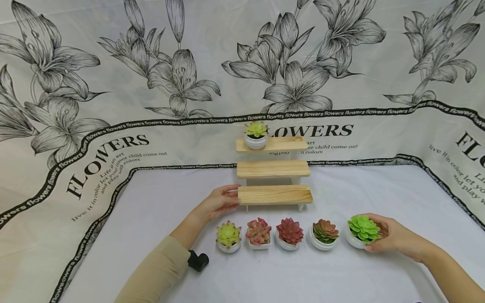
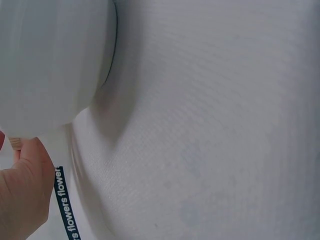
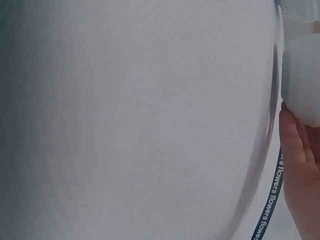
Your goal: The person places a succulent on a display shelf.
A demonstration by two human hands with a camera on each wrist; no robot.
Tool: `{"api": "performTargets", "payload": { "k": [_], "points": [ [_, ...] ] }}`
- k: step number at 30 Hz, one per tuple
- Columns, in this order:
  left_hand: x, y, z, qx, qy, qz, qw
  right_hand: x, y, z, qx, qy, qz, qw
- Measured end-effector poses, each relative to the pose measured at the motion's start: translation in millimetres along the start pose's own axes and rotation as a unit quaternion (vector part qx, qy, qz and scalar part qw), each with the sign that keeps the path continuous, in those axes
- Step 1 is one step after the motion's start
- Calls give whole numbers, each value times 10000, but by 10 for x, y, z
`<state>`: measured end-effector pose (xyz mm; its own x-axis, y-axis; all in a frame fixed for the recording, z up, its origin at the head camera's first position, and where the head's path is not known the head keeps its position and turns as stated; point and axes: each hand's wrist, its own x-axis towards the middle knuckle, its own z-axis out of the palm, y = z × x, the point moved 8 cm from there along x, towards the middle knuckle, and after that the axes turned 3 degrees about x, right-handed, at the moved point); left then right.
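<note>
My left hand (image 1: 219, 201) holds the left end of the lowest wooden board of a three-step display stand (image 1: 274, 195). In the left wrist view, part of that hand (image 2: 30, 187) shows beside a bit of wood, behind a large white pot. On the right, my right hand (image 1: 394, 237) grips a white pot with a bright green succulent (image 1: 363, 229), thumb at the front and fingers around the far side. The right wrist view shows this hand (image 3: 300, 155) against the white pot (image 3: 302, 80). A yellow-green succulent (image 1: 255, 134) stands at the left of the top board.
Before the stand, a row of potted succulents holds a yellow-green one (image 1: 229, 236), a pink one (image 1: 259, 233), a dark red one (image 1: 289, 232) and a brownish one (image 1: 324, 233). A black object (image 1: 198, 261) sits at the left wrist. Flower-printed cloth (image 1: 189, 143) hangs behind the white table.
</note>
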<state>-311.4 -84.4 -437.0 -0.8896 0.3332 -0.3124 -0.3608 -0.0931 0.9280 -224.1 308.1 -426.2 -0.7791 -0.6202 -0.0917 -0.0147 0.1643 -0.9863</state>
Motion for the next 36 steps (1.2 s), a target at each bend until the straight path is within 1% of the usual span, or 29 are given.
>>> {"api": "performTargets", "payload": {
  "k": [3,9,16,24,28,33,36],
  "points": [
    [-1,-2,-6,13,19,-5,10000,1,-15,-12,-39,84,6,10000],
    [2,-6,-13,-17,13,8,10000,-5,-43,-79,-413,422,126,9982],
    [4,-6,-15,-41,-8,26,10000,-3,-129,-136,-590,706,-35,9958],
    [10,-14,-30,-31,66,11,10000,-17,-176,-242,-880,1075,213,9901],
    [23,-13,-33,-96,58,-6,9999,-29,-210,-279,-912,1189,187,9885],
    [44,-30,-44,-22,100,-54,9999,-30,-263,-293,-821,1227,58,9890],
    [44,-35,-46,-19,43,15,10000,-20,-296,-293,-773,1243,-5,9892]
  ]
}}
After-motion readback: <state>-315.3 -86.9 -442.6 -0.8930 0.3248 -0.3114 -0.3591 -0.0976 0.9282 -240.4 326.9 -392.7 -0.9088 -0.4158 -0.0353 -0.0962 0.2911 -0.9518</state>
